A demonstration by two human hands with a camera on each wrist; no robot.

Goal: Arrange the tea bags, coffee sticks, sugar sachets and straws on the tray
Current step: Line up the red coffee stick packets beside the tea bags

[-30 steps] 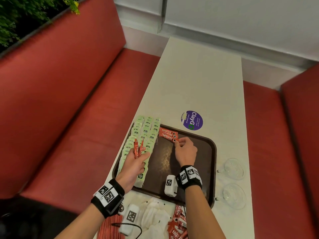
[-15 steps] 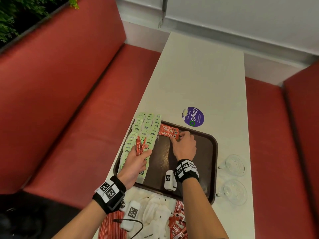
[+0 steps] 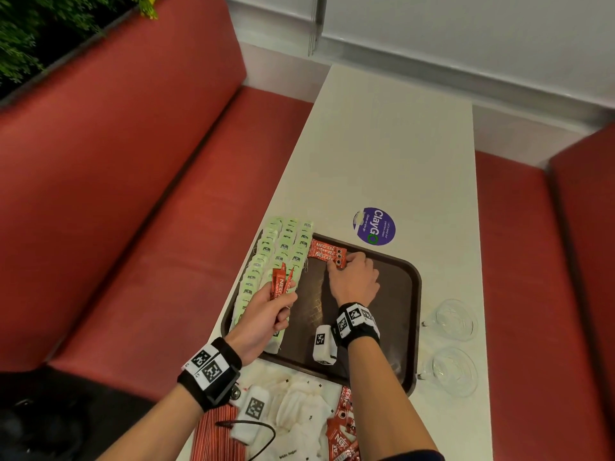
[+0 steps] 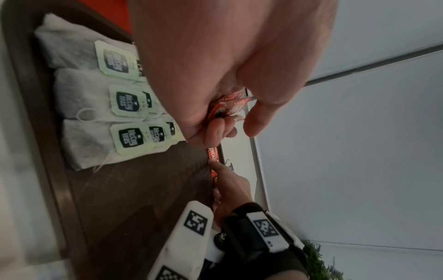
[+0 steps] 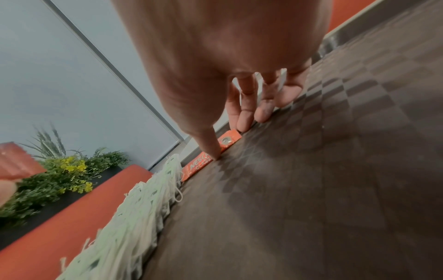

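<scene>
Tea bags (image 3: 281, 257) done, three overlapping rows along tray (image 3: 407, 331) left side, some spilling over its far rim. Coffee sticks (image 3: 327, 253) just started: a few flat at far-left of open floor, touching the tea rows. Right hand (image 3: 354, 281) fingers straight, tips pressing the nearest stick's end into line. Left hand (image 3: 266, 311) fingers curled, pinching spare sticks (image 3: 282, 283) upright over the tea bags. Left to do, by my read: held sticks, loose red sticks (image 3: 342, 427) and white sugar sachets (image 3: 299, 410) on worktop (image 3: 382, 144) near edge, striped straws (image 3: 213, 437) at bottom. Most of tray floor open right and near; raised rim bounds it, two glasses (image 3: 454, 347) just beside right rim
</scene>
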